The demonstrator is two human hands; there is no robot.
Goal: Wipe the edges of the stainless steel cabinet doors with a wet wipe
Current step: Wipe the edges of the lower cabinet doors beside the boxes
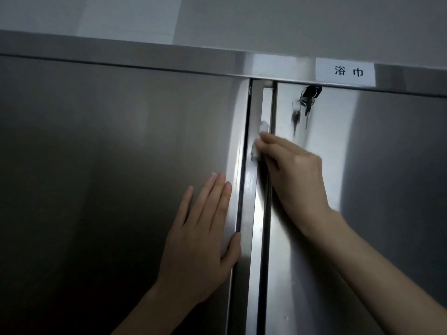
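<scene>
Wet wipe (256,152), one, pinched by right hand (295,175) at centre edge, left hand (203,238) flat on left of two cabinet doors (108,165)

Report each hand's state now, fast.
Left hand: open, fingers straight, flat on the left cabinet door.
Right hand: closed, fingers pinching the wet wipe.
</scene>
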